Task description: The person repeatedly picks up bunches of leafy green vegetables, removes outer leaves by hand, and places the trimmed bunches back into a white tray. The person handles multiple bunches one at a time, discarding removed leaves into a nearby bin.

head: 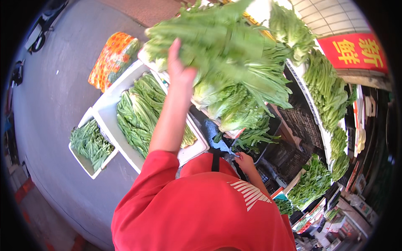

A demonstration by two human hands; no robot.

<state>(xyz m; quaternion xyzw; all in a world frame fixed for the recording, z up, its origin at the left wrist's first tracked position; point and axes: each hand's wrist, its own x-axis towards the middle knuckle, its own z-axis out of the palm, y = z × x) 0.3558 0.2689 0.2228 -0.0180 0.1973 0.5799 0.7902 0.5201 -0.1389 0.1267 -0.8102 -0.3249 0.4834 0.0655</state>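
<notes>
My left hand (181, 67) is stretched out over the produce, gripping a bunch of long green leaf lettuce (216, 40) that is blurred by motion. Part of my grip is lost in the leaves. Below that bunch lie pale-ribbed lettuce heads (232, 106), heaped at the edge of the stand. Close to my body, my right hand (245, 161) pinches the end of a light-blue thing (216, 135), which looks like a plastic bag. Beside my left forearm, a white foam box (105, 108) holds more long-leaf lettuce (141, 113).
A smaller foam box (94, 175) with dark leafy greens (91, 141) is on the pavement. An orange patterned bag (110, 62) lies beyond the large box. Black crates (290, 153) stand at right, near a row of greens (323, 88) and a red sign (355, 51) bearing writing.
</notes>
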